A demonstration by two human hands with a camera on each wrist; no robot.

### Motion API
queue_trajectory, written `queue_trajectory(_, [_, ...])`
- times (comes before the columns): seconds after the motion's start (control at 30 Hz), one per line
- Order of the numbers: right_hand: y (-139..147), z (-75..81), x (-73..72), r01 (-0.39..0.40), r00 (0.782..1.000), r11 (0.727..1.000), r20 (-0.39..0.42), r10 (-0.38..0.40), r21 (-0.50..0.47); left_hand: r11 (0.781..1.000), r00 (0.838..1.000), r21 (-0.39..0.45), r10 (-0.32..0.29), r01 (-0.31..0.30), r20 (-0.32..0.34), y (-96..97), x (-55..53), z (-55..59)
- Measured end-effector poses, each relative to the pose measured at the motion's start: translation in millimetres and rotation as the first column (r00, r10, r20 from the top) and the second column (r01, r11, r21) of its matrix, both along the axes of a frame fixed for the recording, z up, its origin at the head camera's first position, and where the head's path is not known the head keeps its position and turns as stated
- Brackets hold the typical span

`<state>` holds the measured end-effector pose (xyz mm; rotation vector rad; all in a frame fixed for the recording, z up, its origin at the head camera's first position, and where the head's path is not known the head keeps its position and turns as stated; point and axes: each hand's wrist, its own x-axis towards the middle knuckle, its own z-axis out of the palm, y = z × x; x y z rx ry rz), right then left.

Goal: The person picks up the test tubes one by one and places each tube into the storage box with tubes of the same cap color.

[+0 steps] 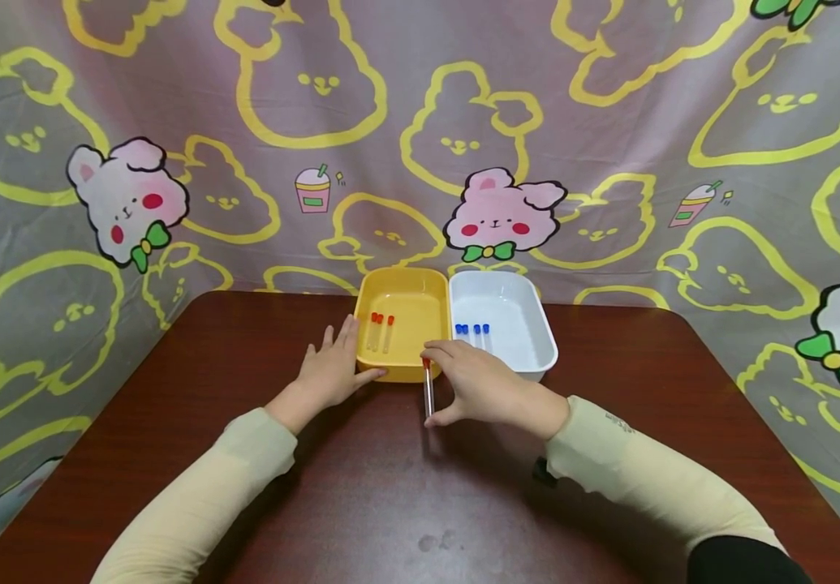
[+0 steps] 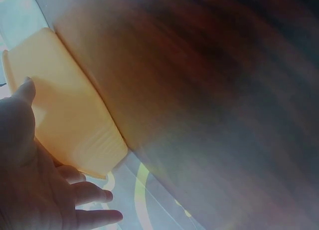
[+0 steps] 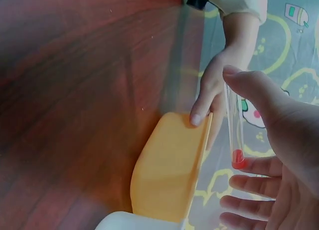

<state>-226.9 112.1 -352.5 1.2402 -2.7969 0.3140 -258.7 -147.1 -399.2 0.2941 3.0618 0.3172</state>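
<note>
My right hand [image 1: 488, 385] pinches a clear test tube [image 1: 429, 393] with a red cap [image 3: 239, 159] between thumb and index finger. The tube stands nearly upright in front of the yellow tray's [image 1: 403, 375] front right corner, its capped end up by the index fingertip and the thumb at the other end. At the tray's left front corner rests my left hand [image 1: 323, 375], fingers spread along the side and thumb against the front wall. Inside the yellow tray, toward its left side, lie three red-capped tubes [image 1: 387, 337].
Against the yellow tray's right side stands a white tray [image 1: 549, 349] with several blue-capped tubes [image 1: 476, 330] at its left. Both trays sit at the back of the dark brown table [image 1: 361, 503], before a patterned curtain [image 1: 405, 105].
</note>
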Motion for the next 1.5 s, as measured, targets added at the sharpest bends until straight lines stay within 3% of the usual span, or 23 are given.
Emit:
queue_trajectory(0.77, [-7.1,7.0,-34.2,0.003,0.999,1.0,-0.044,-0.002,0.017,1.0,1.0,-0.004,0.001,-0.001,0.013,0.6,0.2,0.9])
queue_trajectory(1.5, [-26.1,9.9,-61.8,0.043,0.999,0.998,-0.008,-0.043,0.043,1.0,1.0,-0.013,-0.014,0.014,-0.001,-2.0,-1.0,-0.1])
